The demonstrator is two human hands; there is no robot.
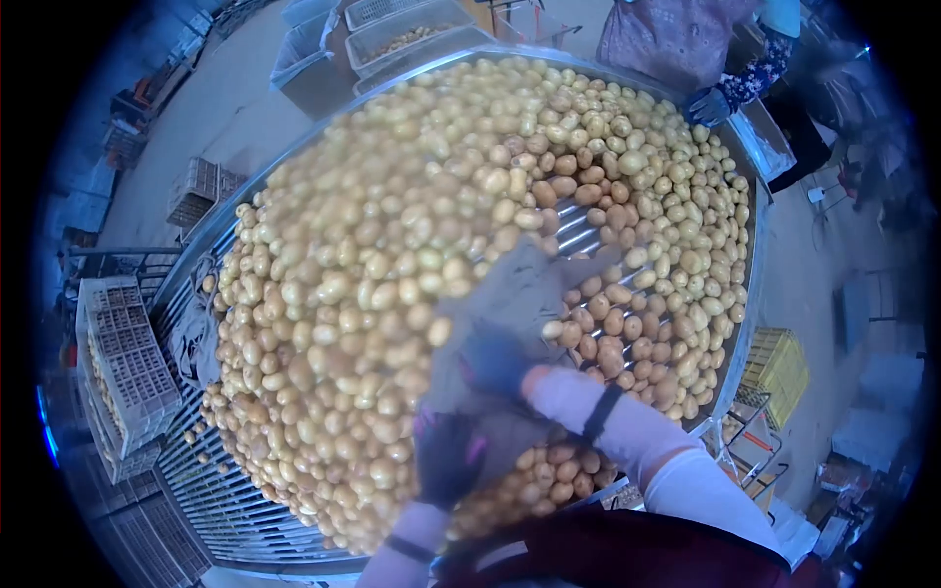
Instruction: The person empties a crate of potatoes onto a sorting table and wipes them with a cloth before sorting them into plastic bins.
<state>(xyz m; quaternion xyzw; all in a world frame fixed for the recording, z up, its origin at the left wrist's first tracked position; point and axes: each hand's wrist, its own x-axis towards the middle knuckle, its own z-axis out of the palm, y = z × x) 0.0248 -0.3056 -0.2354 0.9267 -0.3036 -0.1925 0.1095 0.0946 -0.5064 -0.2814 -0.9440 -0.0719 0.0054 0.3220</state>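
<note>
A large heap of yellow-brown potatoes point(353, 323) covers a slatted metal table. A crumpled grey cloth point(515, 289) lies over the potatoes near the middle. My right hand point(495, 361), in a dark glove, is closed on the cloth, though its fingers are smeared by motion. Lower and to the left, my left hand point(446, 456), in a dark glove with pink patches, grips the cloth's near part. Potatoes beneath the cloth and both hands are hidden.
Metal rollers point(576, 230) show through a gap in the heap. Across the table is a co-worker's gloved hand point(708, 106). Plastic crates point(132, 343) stand at the left, a yellow crate point(774, 372) at the right. Another grey cloth point(196, 333) hangs by the left slats.
</note>
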